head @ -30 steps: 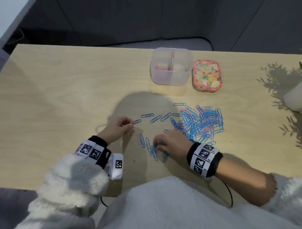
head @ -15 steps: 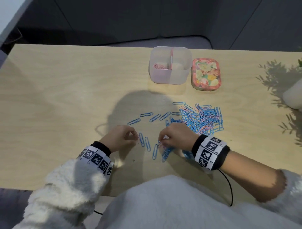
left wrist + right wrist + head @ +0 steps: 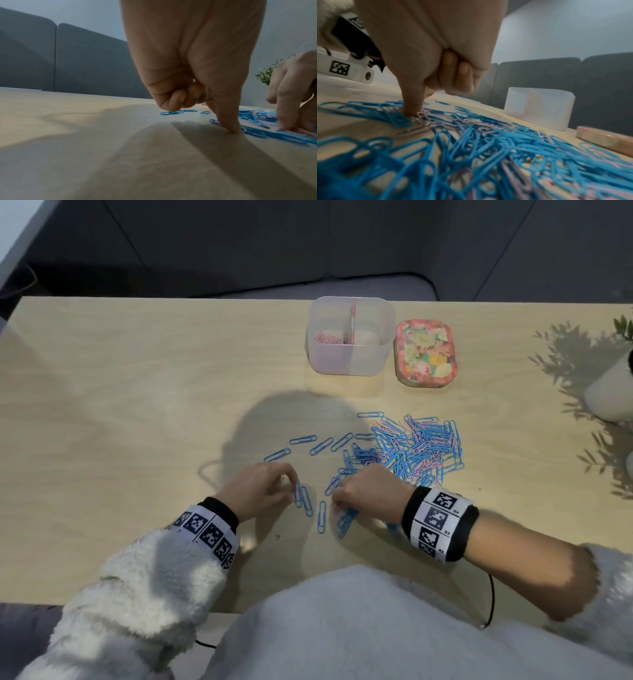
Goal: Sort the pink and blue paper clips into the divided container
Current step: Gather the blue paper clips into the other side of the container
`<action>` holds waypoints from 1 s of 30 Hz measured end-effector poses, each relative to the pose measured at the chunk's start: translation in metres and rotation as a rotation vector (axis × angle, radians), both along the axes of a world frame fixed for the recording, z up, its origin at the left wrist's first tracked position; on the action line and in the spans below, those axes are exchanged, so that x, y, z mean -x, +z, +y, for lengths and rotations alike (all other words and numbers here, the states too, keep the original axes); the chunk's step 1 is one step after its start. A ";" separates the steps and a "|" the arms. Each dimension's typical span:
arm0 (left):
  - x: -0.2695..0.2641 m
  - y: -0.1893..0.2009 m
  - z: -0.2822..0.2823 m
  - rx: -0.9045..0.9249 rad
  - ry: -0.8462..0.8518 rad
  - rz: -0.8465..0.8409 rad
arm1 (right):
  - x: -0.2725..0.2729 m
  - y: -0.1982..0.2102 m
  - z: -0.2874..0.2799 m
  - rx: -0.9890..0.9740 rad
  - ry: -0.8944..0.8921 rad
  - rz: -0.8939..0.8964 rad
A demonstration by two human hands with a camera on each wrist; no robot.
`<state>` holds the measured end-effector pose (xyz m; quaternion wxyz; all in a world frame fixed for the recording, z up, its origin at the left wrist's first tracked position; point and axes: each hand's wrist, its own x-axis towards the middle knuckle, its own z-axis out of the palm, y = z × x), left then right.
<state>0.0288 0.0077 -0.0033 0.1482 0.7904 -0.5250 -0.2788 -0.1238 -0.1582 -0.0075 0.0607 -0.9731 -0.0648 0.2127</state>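
Since a moment ago, your left hand point(image 3: 255, 491) has slid right to the loose blue clips point(image 3: 306, 501), thumb tip on the table point(image 3: 137, 405), other fingers curled, whether they hold anything, I cannot tell. Your right hand point(image 3: 368, 494), fingers tucked, presses a pink clip point(image 3: 418, 130) at the pile's point(image 3: 418, 450) 8 o'clock edge. Your divided container point(image 3: 349, 337) sits at 12 o'clock, pink clips in its left half.
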 end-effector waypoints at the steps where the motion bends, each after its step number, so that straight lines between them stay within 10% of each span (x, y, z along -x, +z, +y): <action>1: 0.000 -0.001 0.000 -0.002 -0.011 0.000 | -0.002 0.000 0.002 0.007 0.012 0.000; 12: -0.002 -0.003 -0.006 -0.004 0.021 -0.080 | -0.007 -0.001 0.001 -0.112 -0.229 0.038; 23: 0.005 0.006 -0.051 0.075 0.338 0.652 | 0.019 0.007 -0.056 -1.163 -1.056 -0.091; 30: 0.020 0.002 -0.073 -0.080 0.346 0.600 | 0.018 0.005 -0.045 -1.523 -1.413 0.037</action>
